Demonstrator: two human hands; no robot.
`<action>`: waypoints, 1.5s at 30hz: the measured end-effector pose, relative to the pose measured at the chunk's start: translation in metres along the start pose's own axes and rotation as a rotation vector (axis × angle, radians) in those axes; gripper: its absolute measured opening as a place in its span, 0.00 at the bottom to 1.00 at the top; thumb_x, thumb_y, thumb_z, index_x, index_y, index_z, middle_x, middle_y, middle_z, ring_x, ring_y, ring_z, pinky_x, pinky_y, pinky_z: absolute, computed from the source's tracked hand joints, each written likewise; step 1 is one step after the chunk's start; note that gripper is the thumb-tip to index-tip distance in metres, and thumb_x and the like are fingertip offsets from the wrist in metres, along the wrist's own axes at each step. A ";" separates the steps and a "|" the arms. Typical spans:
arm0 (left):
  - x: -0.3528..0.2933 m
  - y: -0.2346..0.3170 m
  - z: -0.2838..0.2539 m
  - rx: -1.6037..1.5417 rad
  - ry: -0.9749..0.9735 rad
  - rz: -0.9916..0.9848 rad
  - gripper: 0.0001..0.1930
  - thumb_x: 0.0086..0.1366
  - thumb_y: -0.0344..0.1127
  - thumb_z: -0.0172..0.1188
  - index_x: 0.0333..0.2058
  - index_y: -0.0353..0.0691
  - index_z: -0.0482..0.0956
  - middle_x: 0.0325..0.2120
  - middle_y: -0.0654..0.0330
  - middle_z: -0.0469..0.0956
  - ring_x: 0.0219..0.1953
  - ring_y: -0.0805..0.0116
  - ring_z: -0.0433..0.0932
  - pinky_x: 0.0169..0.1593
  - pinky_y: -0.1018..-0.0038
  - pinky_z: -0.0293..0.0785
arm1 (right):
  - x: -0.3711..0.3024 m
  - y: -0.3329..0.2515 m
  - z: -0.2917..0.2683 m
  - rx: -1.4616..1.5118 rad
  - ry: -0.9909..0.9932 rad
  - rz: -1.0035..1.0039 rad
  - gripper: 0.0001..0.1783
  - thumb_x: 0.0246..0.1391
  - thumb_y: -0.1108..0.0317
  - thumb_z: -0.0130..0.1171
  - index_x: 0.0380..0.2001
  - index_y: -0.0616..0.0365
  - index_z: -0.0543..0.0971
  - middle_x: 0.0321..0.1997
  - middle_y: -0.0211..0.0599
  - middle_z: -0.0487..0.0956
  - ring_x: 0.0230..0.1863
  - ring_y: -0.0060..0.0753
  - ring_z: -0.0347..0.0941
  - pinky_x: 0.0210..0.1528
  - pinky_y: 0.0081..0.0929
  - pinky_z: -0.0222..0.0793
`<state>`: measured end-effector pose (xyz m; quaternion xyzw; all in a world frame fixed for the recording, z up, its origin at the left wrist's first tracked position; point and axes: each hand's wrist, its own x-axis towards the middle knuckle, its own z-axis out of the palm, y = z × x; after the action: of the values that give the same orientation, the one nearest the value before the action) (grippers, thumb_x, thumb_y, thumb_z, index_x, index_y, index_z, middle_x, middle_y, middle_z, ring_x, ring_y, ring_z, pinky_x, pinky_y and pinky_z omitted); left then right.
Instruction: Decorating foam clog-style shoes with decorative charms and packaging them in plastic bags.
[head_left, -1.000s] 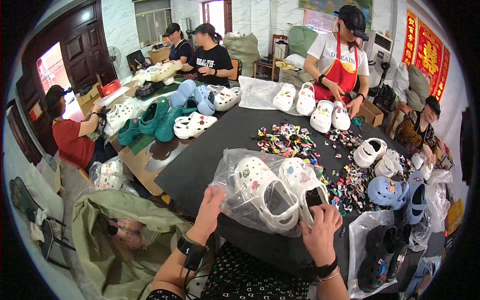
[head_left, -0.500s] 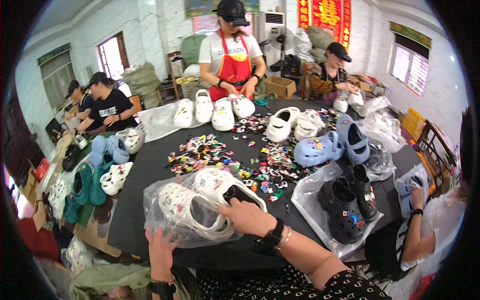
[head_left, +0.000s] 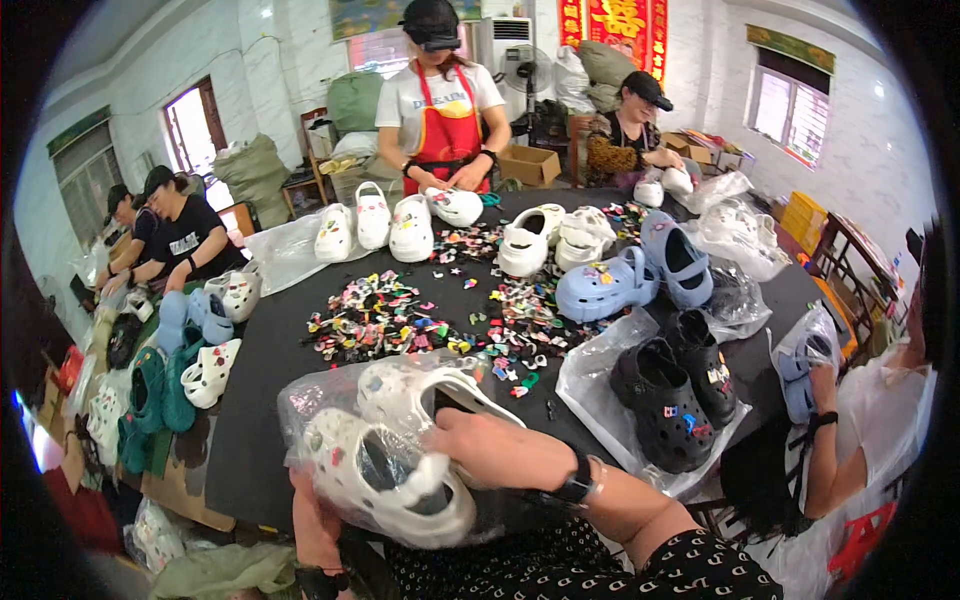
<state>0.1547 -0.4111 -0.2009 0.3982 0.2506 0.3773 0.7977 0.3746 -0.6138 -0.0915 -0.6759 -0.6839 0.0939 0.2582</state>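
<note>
Bagging of one pair of white clogs (head_left: 400,450) was judged to be nearly finished. Both clogs were already enclosed in a clear bag (head_left: 330,400), which was held at the near edge of the worktop (head_left: 260,400), close to the body. The right hand (head_left: 490,450) was laid over the upper clog, its fingers (head_left: 445,428) curled and pressed on it through the plastic. The left hand (head_left: 315,520) was placed under the bag; its fingers were hidden, so it could not be told whether they were spread or closed. Whether the bag mouth was already shut could not be seen; closing it and putting it aside was judged to be what was left.

Much other work seemed to remain on the worktop. A black pair (head_left: 675,395) was lying on an open clear bag (head_left: 590,385), not yet enclosed. A blue pair (head_left: 640,275) and several white clogs (head_left: 385,225) were standing loose, without bags. Between them a wide heap of small coloured charms (head_left: 400,320) was spread. At the far right a filled bag (head_left: 740,225) with pale clogs was seen, and beside it a crumpled bag (head_left: 735,300). A blue clog in plastic (head_left: 795,375) was held by another person at the right. At the left, green clogs (head_left: 150,400) and white ones were lying on a lower table.
</note>
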 end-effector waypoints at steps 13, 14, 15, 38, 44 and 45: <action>-0.010 0.046 -0.016 0.230 0.398 0.016 0.07 0.66 0.35 0.58 0.36 0.38 0.79 0.29 0.65 0.79 0.30 0.76 0.76 0.35 0.77 0.72 | -0.072 -0.038 -0.070 0.009 0.048 -0.046 0.16 0.33 0.85 0.58 0.29 0.56 0.79 0.32 0.44 0.76 0.31 0.49 0.76 0.31 0.34 0.72; -0.016 0.052 -0.029 0.229 0.285 0.313 0.06 0.65 0.35 0.60 0.33 0.39 0.80 0.27 0.67 0.78 0.28 0.78 0.74 0.31 0.80 0.69 | -0.078 -0.035 -0.072 0.035 0.062 -0.033 0.14 0.33 0.84 0.60 0.27 0.56 0.79 0.30 0.42 0.76 0.29 0.46 0.76 0.30 0.32 0.72; -0.004 0.051 -0.070 0.045 0.470 0.315 0.04 0.64 0.33 0.61 0.34 0.40 0.79 0.27 0.67 0.77 0.26 0.78 0.73 0.30 0.79 0.68 | -0.081 -0.034 -0.073 0.047 0.076 -0.068 0.13 0.33 0.82 0.62 0.27 0.56 0.78 0.29 0.42 0.76 0.27 0.44 0.76 0.29 0.31 0.71; -0.026 0.045 -0.120 1.641 0.085 0.597 0.28 0.55 0.38 0.67 0.55 0.39 0.72 0.64 0.37 0.55 0.61 0.33 0.61 0.62 0.54 0.62 | -0.021 -0.029 0.047 0.065 0.093 0.196 0.12 0.40 0.81 0.56 0.32 0.63 0.72 0.30 0.47 0.69 0.32 0.53 0.69 0.33 0.42 0.65; -0.035 0.053 -0.156 1.614 0.202 0.601 0.18 0.52 0.23 0.61 0.44 0.37 0.76 0.45 0.43 0.69 0.46 0.39 0.71 0.49 0.58 0.70 | -0.030 -0.026 0.060 0.073 0.178 0.201 0.14 0.40 0.81 0.58 0.34 0.61 0.71 0.32 0.48 0.68 0.31 0.53 0.68 0.31 0.42 0.65; -0.038 0.050 -0.158 1.638 0.249 0.631 0.16 0.51 0.22 0.60 0.41 0.36 0.76 0.41 0.45 0.71 0.45 0.40 0.71 0.47 0.57 0.70 | -0.033 -0.025 0.061 0.038 0.165 0.199 0.14 0.41 0.80 0.59 0.35 0.60 0.71 0.33 0.48 0.68 0.31 0.54 0.69 0.32 0.43 0.66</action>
<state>0.0011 -0.3514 -0.2439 0.8508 0.4054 0.3225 0.0881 0.3217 -0.6341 -0.1392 -0.7408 -0.5881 0.0760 0.3156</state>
